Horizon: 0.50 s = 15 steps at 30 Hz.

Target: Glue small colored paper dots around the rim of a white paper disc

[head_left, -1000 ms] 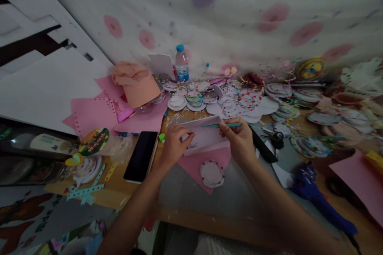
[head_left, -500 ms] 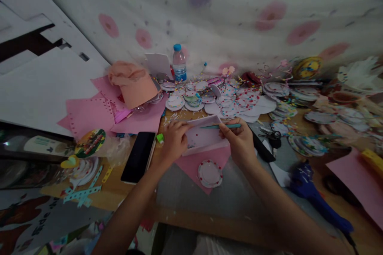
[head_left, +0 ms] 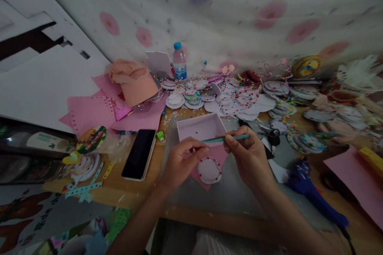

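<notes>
In my right hand (head_left: 247,145) is a slim teal tool that looks like tweezers (head_left: 220,139), pinched between thumb and fingers and pointing left. My left hand (head_left: 187,157) is closed, with thumb and forefinger at the tool's tip; whatever small thing they may hold is hidden. Just beyond both hands sits a shallow white box (head_left: 203,124) with a small red bead inside. Nearer to me, a round white disc (head_left: 209,170) edged with red beads lies on a pink paper sheet (head_left: 220,155).
Stacks of bead-edged discs (head_left: 227,99) line the back, beside a water bottle (head_left: 179,61). A phone (head_left: 139,154) and green cap-like piece (head_left: 160,135) lie left. On the right are a blue glue gun (head_left: 314,193), keys or scissors (head_left: 271,133) and pink sheets (head_left: 356,183).
My left hand has let go of the white box and come nearer me, to the tool's tip. The box now rests on the mat; my right hand moved slightly right and nearer.
</notes>
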### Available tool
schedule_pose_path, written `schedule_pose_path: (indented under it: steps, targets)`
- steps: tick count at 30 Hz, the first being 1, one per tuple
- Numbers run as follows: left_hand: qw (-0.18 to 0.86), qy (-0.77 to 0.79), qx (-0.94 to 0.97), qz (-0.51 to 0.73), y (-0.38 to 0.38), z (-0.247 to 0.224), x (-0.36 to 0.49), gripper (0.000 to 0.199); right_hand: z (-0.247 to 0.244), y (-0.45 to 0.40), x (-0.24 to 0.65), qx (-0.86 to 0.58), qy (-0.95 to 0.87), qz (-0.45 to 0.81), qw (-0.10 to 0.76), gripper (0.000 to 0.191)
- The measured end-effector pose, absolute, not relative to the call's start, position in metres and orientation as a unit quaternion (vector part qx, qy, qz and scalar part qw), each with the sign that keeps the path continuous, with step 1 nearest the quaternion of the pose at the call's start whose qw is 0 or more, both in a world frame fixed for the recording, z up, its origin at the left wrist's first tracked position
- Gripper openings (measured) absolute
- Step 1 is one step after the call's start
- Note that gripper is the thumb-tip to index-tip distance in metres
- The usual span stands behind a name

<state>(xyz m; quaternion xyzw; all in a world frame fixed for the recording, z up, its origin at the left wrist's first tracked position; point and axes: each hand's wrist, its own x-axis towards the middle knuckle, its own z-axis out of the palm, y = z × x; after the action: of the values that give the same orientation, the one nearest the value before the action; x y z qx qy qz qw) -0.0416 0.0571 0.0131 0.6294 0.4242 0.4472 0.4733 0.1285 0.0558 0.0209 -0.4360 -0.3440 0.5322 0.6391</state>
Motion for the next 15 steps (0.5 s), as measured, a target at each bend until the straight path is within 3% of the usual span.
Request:
schedule_pose_path:
  steps: [15]
  targets:
    - [0.564,0.502,0.471,0.457,-0.016,0.021,-0.049,0.011,0.010,-0.023,0.154,-0.504,-0.317,0.421,0.684,0.026]
